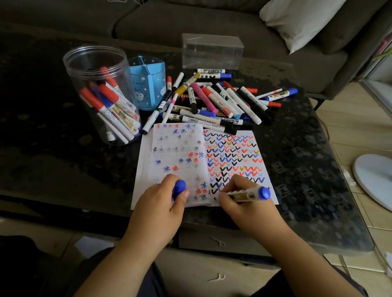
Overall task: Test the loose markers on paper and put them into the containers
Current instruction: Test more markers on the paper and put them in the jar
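Our right hand grips a blue marker, tip on the open notebook on the bench; our left hand holds its blue cap.

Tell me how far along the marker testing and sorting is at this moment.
Partly done. Some markers already stand in the clear jar, and the notebook is nearly full of test marks. In hand: the right hand writes with a blue marker while the left hand holds its blue cap. Left: the big loose pile; the blue holder looks empty.
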